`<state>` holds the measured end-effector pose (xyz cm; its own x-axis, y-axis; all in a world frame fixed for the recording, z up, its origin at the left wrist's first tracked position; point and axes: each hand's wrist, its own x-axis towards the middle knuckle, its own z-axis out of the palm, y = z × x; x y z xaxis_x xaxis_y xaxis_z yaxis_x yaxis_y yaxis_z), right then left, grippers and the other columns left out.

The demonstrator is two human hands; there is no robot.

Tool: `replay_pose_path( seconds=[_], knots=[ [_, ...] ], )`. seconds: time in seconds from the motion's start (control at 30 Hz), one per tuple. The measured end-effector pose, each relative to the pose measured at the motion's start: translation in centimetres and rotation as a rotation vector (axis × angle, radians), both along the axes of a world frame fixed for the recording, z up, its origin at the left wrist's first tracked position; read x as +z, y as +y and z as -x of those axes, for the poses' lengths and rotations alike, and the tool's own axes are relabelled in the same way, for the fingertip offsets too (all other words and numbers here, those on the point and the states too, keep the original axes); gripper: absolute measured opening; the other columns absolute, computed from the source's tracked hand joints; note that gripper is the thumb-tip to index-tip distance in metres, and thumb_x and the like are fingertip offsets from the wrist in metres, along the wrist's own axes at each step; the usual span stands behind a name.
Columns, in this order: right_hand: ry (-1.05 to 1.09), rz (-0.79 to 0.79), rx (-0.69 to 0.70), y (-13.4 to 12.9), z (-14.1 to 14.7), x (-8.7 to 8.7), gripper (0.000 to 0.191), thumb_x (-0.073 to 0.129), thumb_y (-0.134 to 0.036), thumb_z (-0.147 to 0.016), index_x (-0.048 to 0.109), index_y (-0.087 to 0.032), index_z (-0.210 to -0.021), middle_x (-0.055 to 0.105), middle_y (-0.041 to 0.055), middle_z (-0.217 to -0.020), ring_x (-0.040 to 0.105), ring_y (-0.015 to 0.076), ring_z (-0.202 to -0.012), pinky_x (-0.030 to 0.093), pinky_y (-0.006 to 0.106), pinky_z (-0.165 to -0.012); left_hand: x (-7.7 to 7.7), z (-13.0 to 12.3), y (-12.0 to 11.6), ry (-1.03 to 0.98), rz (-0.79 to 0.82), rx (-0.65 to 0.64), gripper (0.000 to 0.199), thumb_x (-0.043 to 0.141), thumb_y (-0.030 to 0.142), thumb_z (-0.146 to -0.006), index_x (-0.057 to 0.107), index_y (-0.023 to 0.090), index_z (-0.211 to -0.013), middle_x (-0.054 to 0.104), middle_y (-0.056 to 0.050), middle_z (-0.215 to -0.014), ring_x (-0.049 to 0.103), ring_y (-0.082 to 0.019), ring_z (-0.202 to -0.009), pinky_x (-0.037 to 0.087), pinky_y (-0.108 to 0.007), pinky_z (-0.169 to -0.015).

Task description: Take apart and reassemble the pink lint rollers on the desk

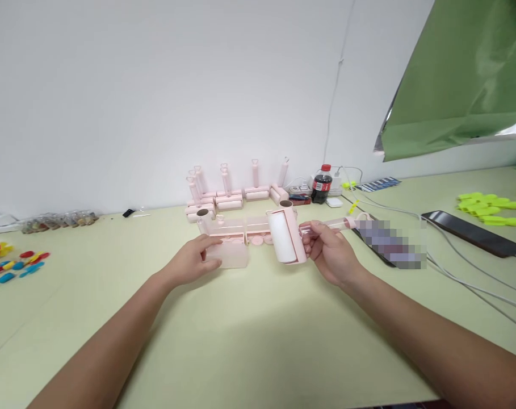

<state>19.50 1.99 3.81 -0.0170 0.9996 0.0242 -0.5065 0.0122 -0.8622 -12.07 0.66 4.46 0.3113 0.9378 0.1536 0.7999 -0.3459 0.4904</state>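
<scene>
My right hand (328, 250) grips the clear handle of a pink lint roller (285, 236), whose white roll faces left and stands nearly upright above the table. The handle points right and ends in a pink loop. My left hand (196, 258) has its thumb and fingers around the left end of a translucent cover (227, 255) low over the table. Behind my hands are pink roller frames (227, 237), small pink discs (258, 241) and an upright roll (204, 218). Several pink lint rollers (229, 200) stand in a row by the wall.
A cola bottle (321, 184) stands at the back beside chargers and cables. Right are a blurred-screen phone (389, 244), a dark phone (474, 233) and yellow-green pieces (487, 207). Colourful pieces (15, 264) and wrapped items (59, 220) lie left.
</scene>
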Motion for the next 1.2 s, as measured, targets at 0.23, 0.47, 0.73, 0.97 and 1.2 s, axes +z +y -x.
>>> replay_pose_path(
  seconds=[0.23, 0.47, 0.73, 0.97, 1.2],
  knots=[
    [-0.094, -0.017, 0.016, 0.3, -0.1, -0.9, 0.032, 0.078, -0.044, -0.066, 0.068, -0.016, -0.078, 0.056, -0.0026, -0.055, 0.049, 0.0079, -0.048, 0.041, 0.019, -0.044, -0.9, 1.6, 0.8, 0.024, 0.032, -0.047, 0.047, 0.058, 0.042, -0.079, 0.058, 0.026, -0.124, 0.060, -0.004, -0.113, 0.060, -0.019, -0.086, 0.050, -0.030, -0.074],
    [-0.174, 0.008, 0.042, 0.1, 0.4, -1.4, 0.037, 0.080, -0.048, -0.063, 0.069, -0.016, -0.077, 0.056, -0.0020, -0.056, 0.049, 0.0085, -0.050, 0.040, 0.020, -0.045, -2.1, 1.5, 1.2, -0.023, 0.009, -0.037, 0.044, 0.055, 0.040, -0.081, 0.057, 0.025, -0.123, 0.059, -0.005, -0.119, 0.060, -0.019, -0.091, 0.050, -0.030, -0.075],
    [-0.221, 0.024, 0.051, 0.0, 0.6, -1.4, 0.040, 0.080, -0.051, -0.061, 0.069, -0.016, -0.077, 0.057, -0.0015, -0.057, 0.048, 0.0090, -0.050, 0.040, 0.021, -0.046, -1.6, 1.5, 1.2, 0.091, -0.046, 0.119, 0.054, 0.048, 0.061, -0.083, 0.053, 0.024, -0.122, 0.059, -0.006, -0.120, 0.061, -0.019, -0.080, 0.049, -0.034, -0.072],
    [-0.251, 0.017, 0.056, -0.2, 0.8, -1.4, 0.040, 0.079, -0.052, -0.062, 0.069, -0.016, -0.077, 0.056, -0.0013, -0.056, 0.048, 0.0097, -0.051, 0.039, 0.022, -0.047, -1.1, 1.4, 1.2, 0.176, 0.083, 0.255, 0.072, 0.048, 0.075, -0.074, 0.045, 0.025, -0.125, 0.060, -0.006, -0.128, 0.062, -0.029, -0.098, 0.047, -0.035, -0.072],
    [-0.277, 0.015, 0.050, -0.2, 0.7, -1.4, 0.040, 0.077, -0.052, -0.063, 0.069, -0.015, -0.078, 0.056, -0.0007, -0.057, 0.048, 0.0105, -0.051, 0.039, 0.023, -0.047, -1.5, 0.4, 1.0, 0.209, 0.073, 0.216, 0.079, 0.052, 0.074, -0.072, 0.039, 0.027, -0.134, 0.061, -0.008, -0.127, 0.063, -0.031, -0.099, 0.046, -0.035, -0.072]
  ],
)
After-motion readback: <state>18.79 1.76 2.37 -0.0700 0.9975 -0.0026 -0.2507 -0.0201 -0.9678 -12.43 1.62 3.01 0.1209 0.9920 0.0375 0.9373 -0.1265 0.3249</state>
